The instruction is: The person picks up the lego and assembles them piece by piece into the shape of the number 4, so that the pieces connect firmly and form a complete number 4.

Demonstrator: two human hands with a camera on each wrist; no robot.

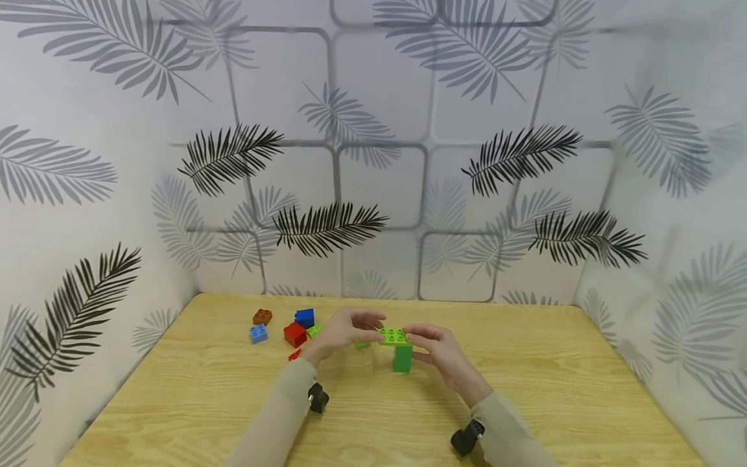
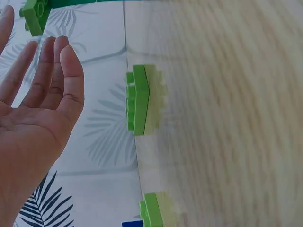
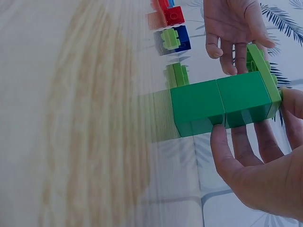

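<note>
Two dark green blocks stand one on the other as a small tower (image 1: 403, 359), topped by a flat lime green brick (image 1: 394, 336) that juts out to the left. My right hand (image 1: 446, 353) holds the tower from the right. In the right wrist view its thumb is at the lime brick's studs, and the fingers (image 3: 225, 151) lie along the green blocks' side. My left hand (image 1: 341, 331) hovers by the lime brick's jutting end, fingers loosely bent with nothing gripped. Below it, another lime brick (image 2: 141, 100) lies on the table.
Left of my left hand lie several loose toy bricks: a dark blue one (image 1: 304, 317), a red one (image 1: 295, 335), a light blue one (image 1: 259, 334) and a brown one (image 1: 262, 316). A leaf-patterned wall (image 1: 379, 259) borders the wooden table (image 1: 373, 428) at the back.
</note>
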